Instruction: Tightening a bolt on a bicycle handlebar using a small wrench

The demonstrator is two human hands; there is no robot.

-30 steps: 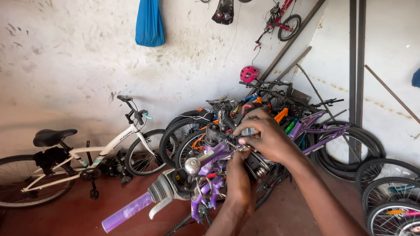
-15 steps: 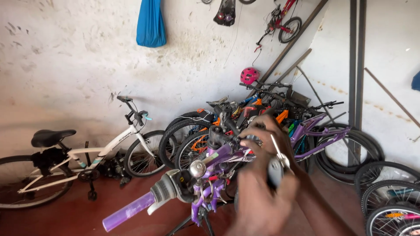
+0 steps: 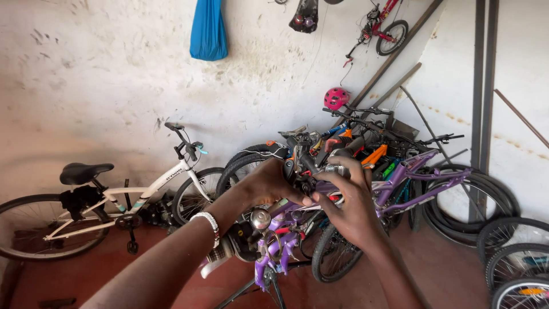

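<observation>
A purple bicycle's handlebar point(image 3: 286, 206) runs across the middle of the view, with a round silver bell point(image 3: 260, 218) and a purple stem point(image 3: 273, 254) below it. My left hand point(image 3: 269, 183) is closed around the bar from the left, a silver bracelet point(image 3: 209, 222) on its wrist. My right hand point(image 3: 350, 207) comes up from below right. Its fingers wrap a black lever and shifter unit point(image 3: 311, 171) on the bar, thumb touching the left hand. My left forearm partly hides the grey grip end point(image 3: 224, 253).
A white bicycle point(image 3: 114, 200) leans on the wall at left. Several bicycles point(image 3: 394, 160) are piled behind the handlebar, with a pink helmet point(image 3: 336, 97) on top. Loose tyres point(image 3: 492, 194) and wheels point(image 3: 514, 263) stand at right. A blue bag point(image 3: 209, 28) hangs on the wall.
My right hand pulled back toward me in a blur, then returned to the bar. My left arm has come in from the lower left and now grips the handlebar.
</observation>
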